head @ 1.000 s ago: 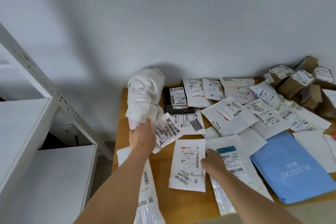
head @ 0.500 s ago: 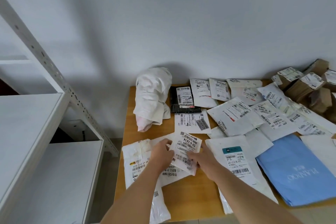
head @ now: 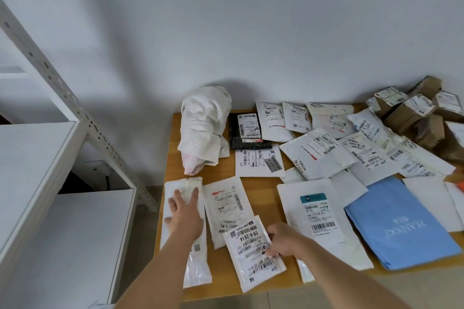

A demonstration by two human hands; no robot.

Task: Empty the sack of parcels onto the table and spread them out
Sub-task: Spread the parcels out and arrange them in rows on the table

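The left hand (head: 185,213) has come off the crumpled white fabric sack (head: 204,128) at the back-left of the wooden desk (head: 263,211) and now lies flat, fingers straight, pressing the long white plastic mailer (head: 184,233) at the desk's left edge. Next along sits a flat white envelope with a red-marked label (head: 227,211), uncovered again — half a second ago a smaller parcel lay over it. That small glossy white packet numbered 59-6-2614 (head: 251,251) has slid to the front, its right edge pinched by the right hand (head: 283,241). So the spreading goes on. Further right: a broad white poly bag with a teal tag (head: 319,218), then a smooth blue mailer (head: 399,223).
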